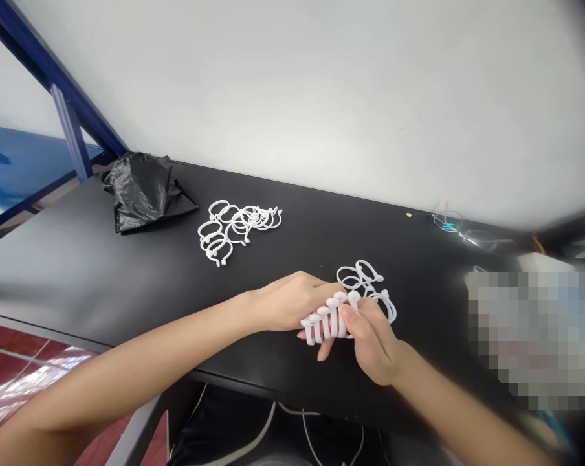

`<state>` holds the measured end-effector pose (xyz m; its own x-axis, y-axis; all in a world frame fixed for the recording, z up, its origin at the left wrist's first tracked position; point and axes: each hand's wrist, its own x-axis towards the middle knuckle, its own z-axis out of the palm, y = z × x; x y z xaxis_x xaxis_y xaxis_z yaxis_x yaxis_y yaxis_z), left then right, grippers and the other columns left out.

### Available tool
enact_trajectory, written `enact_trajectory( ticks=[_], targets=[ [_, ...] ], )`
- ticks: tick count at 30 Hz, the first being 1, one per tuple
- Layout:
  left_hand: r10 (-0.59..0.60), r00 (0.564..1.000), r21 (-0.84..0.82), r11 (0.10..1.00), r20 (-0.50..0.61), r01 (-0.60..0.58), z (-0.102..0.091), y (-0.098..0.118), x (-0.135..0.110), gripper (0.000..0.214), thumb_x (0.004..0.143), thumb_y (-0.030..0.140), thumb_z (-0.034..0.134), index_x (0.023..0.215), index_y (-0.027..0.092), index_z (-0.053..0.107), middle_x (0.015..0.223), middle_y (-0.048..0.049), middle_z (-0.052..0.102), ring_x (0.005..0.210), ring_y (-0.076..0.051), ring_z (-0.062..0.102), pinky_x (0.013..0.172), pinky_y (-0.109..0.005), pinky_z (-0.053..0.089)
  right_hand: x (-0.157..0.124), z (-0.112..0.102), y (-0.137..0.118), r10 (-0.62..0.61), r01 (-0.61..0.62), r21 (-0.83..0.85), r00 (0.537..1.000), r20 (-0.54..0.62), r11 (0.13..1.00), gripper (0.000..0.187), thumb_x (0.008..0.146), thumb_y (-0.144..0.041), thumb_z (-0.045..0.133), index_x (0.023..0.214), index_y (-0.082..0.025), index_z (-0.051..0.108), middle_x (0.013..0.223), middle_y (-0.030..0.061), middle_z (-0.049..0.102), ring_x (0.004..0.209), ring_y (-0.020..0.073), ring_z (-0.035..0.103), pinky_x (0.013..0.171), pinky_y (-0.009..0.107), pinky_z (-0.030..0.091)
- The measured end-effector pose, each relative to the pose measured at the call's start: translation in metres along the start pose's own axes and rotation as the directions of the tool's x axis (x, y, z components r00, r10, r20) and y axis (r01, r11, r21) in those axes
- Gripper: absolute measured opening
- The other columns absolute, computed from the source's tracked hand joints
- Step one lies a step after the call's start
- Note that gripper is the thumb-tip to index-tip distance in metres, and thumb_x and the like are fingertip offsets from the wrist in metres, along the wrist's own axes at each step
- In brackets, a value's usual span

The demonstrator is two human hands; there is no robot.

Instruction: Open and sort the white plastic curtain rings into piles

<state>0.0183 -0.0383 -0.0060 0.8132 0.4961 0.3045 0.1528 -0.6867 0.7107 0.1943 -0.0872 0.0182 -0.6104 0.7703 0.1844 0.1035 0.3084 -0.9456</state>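
a left hand [287,301] held a row of white rings [324,325] at its fingers as a right hand [376,343] pinched another ring [354,297] above a black table [302,239].

Both hands meet above the table [292,359], nearer its near edge than its far edge. Left arm: bare, angled across the near edge from the lower left, forearm slanting up to the wrist. Left hand [290,303]: back facing up, digits directed right and partly curled; two tips project below the grip. Right arm: bare, entering from the lower right, forearm sloping up and leftward. Right hand [376,340]: thumb extended toward the left hand, nail visible, set in a pinch; remaining fingers mostly hidden. Contact between the two hands cannot be confirmed.
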Motion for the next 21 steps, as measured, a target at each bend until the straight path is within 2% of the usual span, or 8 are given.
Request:
enact_trajectory(
  ticks=[3,7,10,13,16,18,21],
  targets=[
    [-0.035,0.999,-0.022,0.999,-0.026,0.035,0.001,-0.003,-0.001,0.005,0.091,0.016,0.049,0.087,0.017,0.05,0.061,0.0037,0.055,0.053,-0.009,0.053,0.052,-0.019,0.042,0.002,-0.002,-0.002,-0.009,0.008,-0.04,1.0,-0.015,0.999,0.068,0.102,-0.039,0.022,0.06,-0.02,0.072,0.08,0.0084,0.075,0.082,0.0215,0.069,0.084,0.036,0.053],
    [-0.025,0.997,0.065,0.997,-0.069,0.029,-0.004,-0.002,0.0,0.007,0.092,0.02,0.051,0.086,0.015,0.053,0.069,0.0006,0.06,0.056,-0.01,0.055,0.053,-0.02,0.042,0.005,-0.004,-0.002,0.012,-0.013,-0.06,1.0,-0.006,0.998,0.06,0.102,-0.039,0.028,0.069,-0.019,0.074,0.079,0.0084,0.075,0.079,0.0209,0.069,0.077,0.035,0.055],
    [0.002,0.999,0.205,0.979,-0.044,0.008,-0.011,-0.001,0.003,0.012,0.092,0.025,0.053,0.095,0.014,0.057,0.072,-0.0011,0.064,0.056,-0.012,0.057,0.052,-0.022,0.042,0.006,-0.004,-0.004,0.064,-0.064,-0.023,0.998,-0.009,0.998,0.053,0.101,-0.04,0.036,0.069,-0.018,0.074,0.081,0.0073,0.075,0.082,0.0205,0.071,0.076,0.032,0.056],
    [0.11,0.993,0.402,0.912,-0.039,-0.085,-0.017,-0.003,0.005,0.024,0.094,0.032,0.05,0.107,0.013,0.057,0.082,-0.0053,0.069,0.062,-0.016,0.062,0.055,-0.026,0.044,0.007,-0.004,-0.007,0.119,-0.119,0.016,0.992,-0.042,0.993,0.057,0.101,-0.041,0.035,0.067,-0.019,0.075,0.08,0.0068,0.075,0.083,0.0208,0.071,0.08,0.033,0.056],
    [0.178,0.984,0.544,0.826,-0.002,-0.148,-0.02,-0.005,0.005,0.024,0.098,0.029,0.041,0.089,0.014,0.058,0.075,-0.0053,0.066,0.06,-0.016,0.061,0.054,-0.026,0.043,0.009,-0.006,-0.01,0.147,-0.146,0.016,0.988,-0.056,0.989,0.06,0.101,-0.044,0.033,0.067,-0.021,0.076,0.077,0.007,0.075,0.084,0.0225,0.07,0.082,0.035,0.055],
    [0.187,0.982,0.578,0.8,0.014,-0.16,-0.02,-0.005,0.006,0.028,0.098,0.023,0.038,0.077,0.015,0.053,0.067,-0.0035,0.062,0.056,-0.015,0.058,0.052,-0.026,0.041,0.01,-0.007,-0.011,0.151,-0.151,0.002,0.987,-0.05,0.989,0.062,0.102,-0.044,0.031,0.066,-0.022,0.077,0.077,0.0065,0.075,0.085,0.0228,0.069,0.083,0.035,0.055],
    [0.192,0.981,0.553,0.818,-0.002,-0.159,-0.02,-0.002,0.006,0.024,0.099,0.023,0.038,0.083,0.014,0.054,0.067,-0.0025,0.061,0.056,-0.014,0.056,0.051,-0.025,0.04,0.009,-0.008,-0.009,0.144,-0.144,0.011,0.989,-0.041,0.99,0.06,0.102,-0.042,0.033,0.066,-0.022,0.077,0.082,0.0061,0.076,0.086,0.0223,0.069,0.083,0.035,0.054]
  ],
)
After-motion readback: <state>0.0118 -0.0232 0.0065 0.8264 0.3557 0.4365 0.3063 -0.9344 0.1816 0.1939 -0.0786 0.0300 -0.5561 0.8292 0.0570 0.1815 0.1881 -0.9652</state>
